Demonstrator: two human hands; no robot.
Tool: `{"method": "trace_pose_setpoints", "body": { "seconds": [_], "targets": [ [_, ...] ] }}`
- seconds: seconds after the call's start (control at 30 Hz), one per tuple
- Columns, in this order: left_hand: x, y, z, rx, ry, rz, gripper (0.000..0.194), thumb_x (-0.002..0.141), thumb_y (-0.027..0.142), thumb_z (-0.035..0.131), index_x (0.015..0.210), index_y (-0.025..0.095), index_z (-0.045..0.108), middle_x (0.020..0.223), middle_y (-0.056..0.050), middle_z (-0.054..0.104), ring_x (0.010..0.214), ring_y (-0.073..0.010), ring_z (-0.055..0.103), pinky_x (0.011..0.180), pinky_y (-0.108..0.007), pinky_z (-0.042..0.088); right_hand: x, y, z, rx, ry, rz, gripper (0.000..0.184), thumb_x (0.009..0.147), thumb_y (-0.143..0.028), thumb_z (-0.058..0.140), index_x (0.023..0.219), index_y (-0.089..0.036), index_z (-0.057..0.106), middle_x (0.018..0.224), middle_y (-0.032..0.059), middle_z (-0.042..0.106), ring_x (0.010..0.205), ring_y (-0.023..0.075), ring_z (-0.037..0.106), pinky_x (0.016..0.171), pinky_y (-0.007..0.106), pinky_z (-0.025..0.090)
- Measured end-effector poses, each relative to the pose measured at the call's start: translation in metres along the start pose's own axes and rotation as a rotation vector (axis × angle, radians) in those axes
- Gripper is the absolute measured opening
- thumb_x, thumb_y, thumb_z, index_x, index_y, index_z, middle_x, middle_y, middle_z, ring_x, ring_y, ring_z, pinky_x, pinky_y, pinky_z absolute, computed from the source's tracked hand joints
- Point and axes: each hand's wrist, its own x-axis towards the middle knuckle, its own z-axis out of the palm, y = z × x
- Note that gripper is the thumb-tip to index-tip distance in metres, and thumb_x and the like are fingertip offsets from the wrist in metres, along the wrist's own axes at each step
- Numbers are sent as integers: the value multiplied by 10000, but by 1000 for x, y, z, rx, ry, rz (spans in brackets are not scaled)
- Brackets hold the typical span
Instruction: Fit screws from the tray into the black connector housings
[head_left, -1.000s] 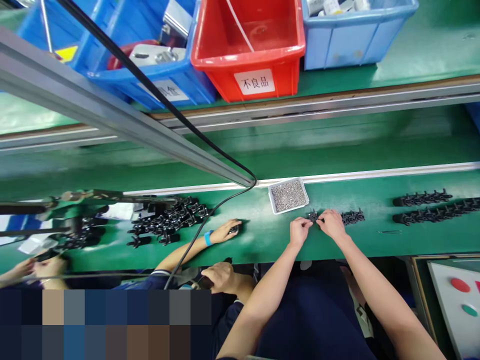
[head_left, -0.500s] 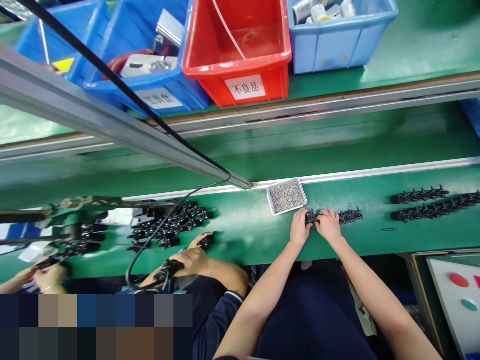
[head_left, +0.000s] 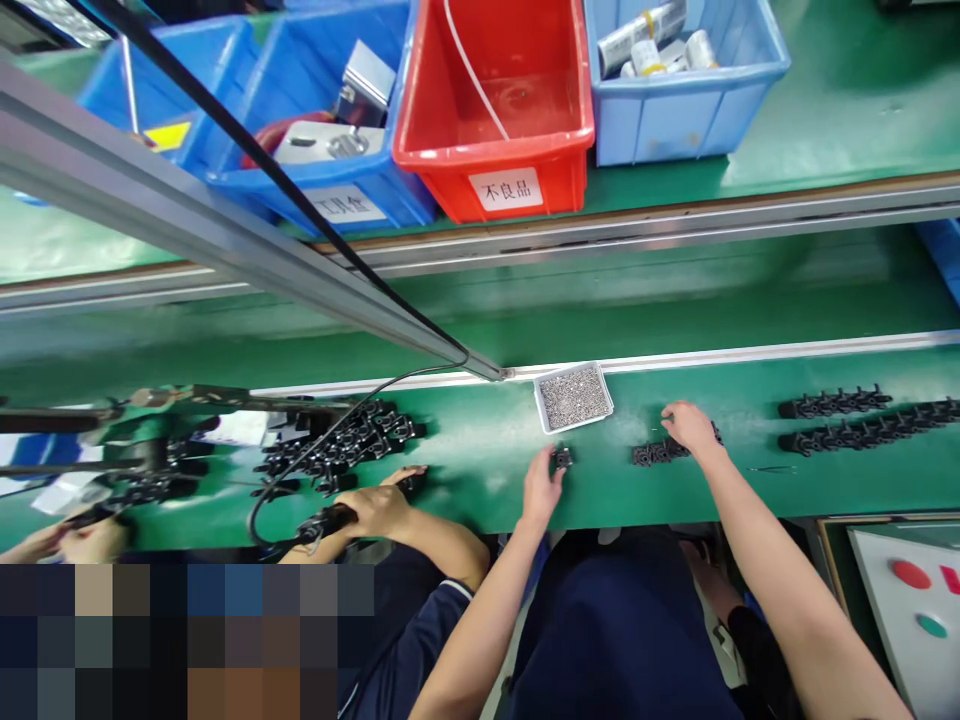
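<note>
My left hand [head_left: 541, 490] is closed on a small black plastic part [head_left: 563, 457], just below the white tray [head_left: 546, 412] of tiny metal pieces. My right hand [head_left: 690, 430] hovers at a short row of similar black parts [head_left: 651, 453] and hides some of that row. Its fingertips are drawn together in a pinch, and whatever may be between them is too small to make out.
Two longer rows of black parts [head_left: 840, 402] and tweezers [head_left: 772, 469] lie to the right. At left, a co-worker's hand [head_left: 379, 510] holds a dark tool beside a pile of black parts [head_left: 352, 445]. A metal post [head_left: 375, 305] and shelf bins [head_left: 499, 150] stand beyond.
My hands have come apart. The left went left and down with the black part; the right let go of it and moved right to the short row.
</note>
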Motion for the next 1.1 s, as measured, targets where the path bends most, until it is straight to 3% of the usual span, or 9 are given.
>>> {"method": "trace_pose_setpoints", "body": {
  "seconds": [0.2,0.33,0.47,0.57,0.73,0.83,0.9,1.0,1.1],
  "targets": [
    [19,-28,-85,382,93,40,575,748,192,720,1292,278,556,1193,-84,671,1062,-273,654,1002,-495,488,40,-3,4,-116,-311,-82,163,616,-181,813,747,-249,743,854,41,733,812,197,684,713,264,464],
    [23,-3,-99,448,97,186,663,699,297,820,1315,267,579,1399,-120,531,1349,-338,446,1146,-519,358,44,-7,8,-148,-369,-176,107,628,-144,773,652,-231,715,773,48,728,739,192,679,661,261,435],
    [50,32,-53,195,-114,255,293,841,302,707,1133,270,702,1168,-111,647,1174,-285,563,1112,-447,405,46,0,7,-237,-414,-288,75,753,-211,660,718,-244,718,787,53,735,771,201,673,665,275,411],
    [94,44,4,6,-182,184,96,748,178,784,812,226,729,919,-109,676,1063,-288,605,1080,-432,431,51,1,3,-287,-418,-277,105,786,-252,612,758,-255,713,812,48,739,797,206,672,677,281,411],
    [153,48,69,399,-174,9,280,564,-85,797,586,129,619,800,-192,663,1018,-382,642,963,-513,491,35,-9,-17,-151,-247,-145,129,803,-297,590,789,-236,703,826,61,747,811,218,684,722,293,449],
    [160,47,77,519,-174,-9,159,700,-87,677,684,72,673,818,-228,680,980,-361,674,919,-500,522,-10,-19,-26,95,-105,-99,252,821,-351,573,1006,-235,700,893,62,755,817,211,698,764,290,500],
    [157,47,75,544,-194,-16,172,788,-63,584,759,59,702,834,-218,691,979,-318,683,936,-468,525,-49,-28,-20,231,-135,-85,468,819,-381,578,1265,-243,612,906,44,758,796,203,708,771,288,528],
    [153,49,69,651,-273,-18,239,862,-10,503,880,72,727,915,-192,708,1004,-271,677,954,-412,527,-97,-44,8,255,-178,-53,713,820,-379,565,1498,-235,399,876,14,757,771,199,719,766,295,541],
    [152,53,59,702,-312,6,253,862,13,498,904,80,738,978,-179,711,999,-255,671,932,-370,535,-114,-57,43,222,-99,-8,711,855,-391,512,1522,-198,359,887,23,754,778,209,723,747,308,536]
  ]
}}
